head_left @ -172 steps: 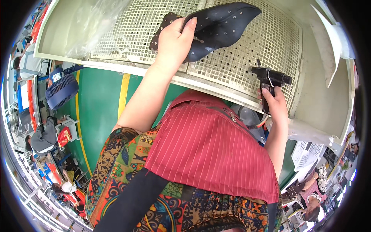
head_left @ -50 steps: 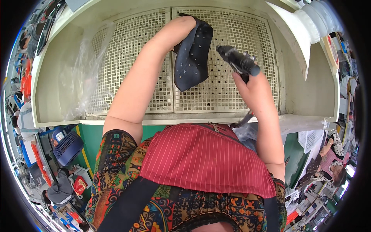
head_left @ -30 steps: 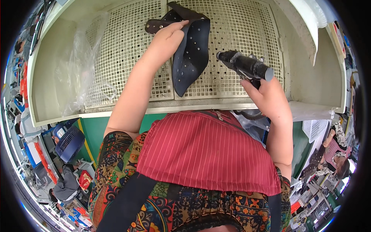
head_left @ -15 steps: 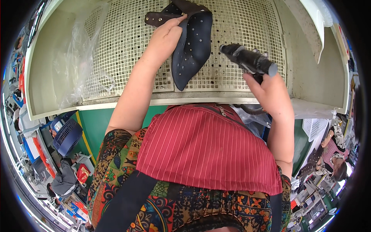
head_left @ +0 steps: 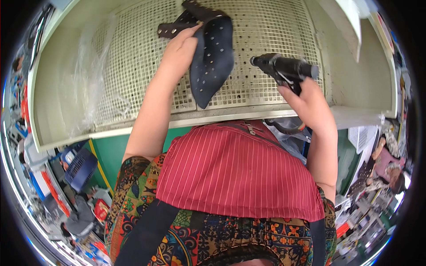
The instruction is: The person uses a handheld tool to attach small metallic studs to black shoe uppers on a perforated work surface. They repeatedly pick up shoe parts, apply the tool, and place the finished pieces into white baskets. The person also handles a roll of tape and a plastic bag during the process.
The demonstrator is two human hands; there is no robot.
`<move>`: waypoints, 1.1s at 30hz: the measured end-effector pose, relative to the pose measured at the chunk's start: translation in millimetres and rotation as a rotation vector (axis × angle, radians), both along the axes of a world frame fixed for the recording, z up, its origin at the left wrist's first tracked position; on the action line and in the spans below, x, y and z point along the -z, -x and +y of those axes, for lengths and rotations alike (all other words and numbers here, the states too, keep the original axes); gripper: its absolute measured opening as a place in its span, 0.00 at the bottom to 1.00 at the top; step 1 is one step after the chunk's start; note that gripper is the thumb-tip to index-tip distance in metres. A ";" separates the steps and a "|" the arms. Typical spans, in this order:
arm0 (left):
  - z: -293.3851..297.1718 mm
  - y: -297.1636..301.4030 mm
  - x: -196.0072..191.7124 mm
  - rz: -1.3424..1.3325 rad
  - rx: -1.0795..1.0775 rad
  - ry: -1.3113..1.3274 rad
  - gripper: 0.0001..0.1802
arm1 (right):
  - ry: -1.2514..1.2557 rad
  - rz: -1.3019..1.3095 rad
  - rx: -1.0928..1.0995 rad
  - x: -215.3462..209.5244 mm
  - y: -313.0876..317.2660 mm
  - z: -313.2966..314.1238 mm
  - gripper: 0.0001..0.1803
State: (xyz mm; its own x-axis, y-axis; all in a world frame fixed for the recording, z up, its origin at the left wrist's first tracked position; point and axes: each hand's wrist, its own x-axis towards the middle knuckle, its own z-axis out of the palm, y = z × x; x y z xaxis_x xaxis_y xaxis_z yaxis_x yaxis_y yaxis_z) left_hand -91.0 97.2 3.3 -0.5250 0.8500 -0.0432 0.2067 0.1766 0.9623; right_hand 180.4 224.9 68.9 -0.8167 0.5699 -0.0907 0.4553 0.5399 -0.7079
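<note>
My left hand pinches the upper edge of a dark studded shoe upper, which hangs with its pointed end toward me. Its outside is black with small metal studs or eyelets; brown straps with rivets stick out at the top left. My right hand is wrapped round the handle of a black gun-shaped tool with a thick round barrel. The barrel's narrower end points left toward the shoe upper, with a gap between them. A dark hose shows below my right hand.
Both hands are over a pale tray with a perforated grid floor and raised walls. Clear plastic sheeting lies at its left. A red striped apron covers my front. A blue fan stands at the left; another person is at far right.
My left hand and the shoe upper have shifted slightly left and nearer to me. The gun-shaped tool has swung a little and its barrel now lies more level.
</note>
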 end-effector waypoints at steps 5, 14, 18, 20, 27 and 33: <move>2.1 22.6 -22.3 0.219 -0.118 0.110 0.24 | 0.473 -0.152 0.290 39.6 -10.4 35.2 0.21; 32.8 -3.0 -146.2 0.173 0.344 0.186 0.09 | -0.232 -0.361 0.243 29.0 -56.3 32.0 0.19; 48.4 -75.0 -173.4 0.262 0.706 0.057 0.10 | -0.431 0.350 0.167 -27.5 -71.4 2.4 0.23; 56.6 -113.2 -188.1 0.381 0.828 0.068 0.10 | -0.483 0.511 0.085 -56.5 -79.2 -8.5 0.25; 68.6 -185.5 -213.1 0.697 1.101 -0.184 0.07 | -0.645 0.482 0.099 -79.3 -101.4 -26.3 0.10; 90.7 -273.3 -220.7 0.857 1.054 -0.338 0.11 | -0.843 0.425 0.306 -82.2 -184.8 -25.3 0.06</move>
State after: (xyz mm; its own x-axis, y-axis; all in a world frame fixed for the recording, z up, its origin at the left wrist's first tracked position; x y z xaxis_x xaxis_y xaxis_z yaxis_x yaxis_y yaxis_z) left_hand 182.3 187.9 224.0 0.6004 0.7611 0.2454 0.6336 -0.6399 0.4349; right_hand 365.1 199.6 151.0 -0.4938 0.5051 0.7079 0.4563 0.8435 -0.2834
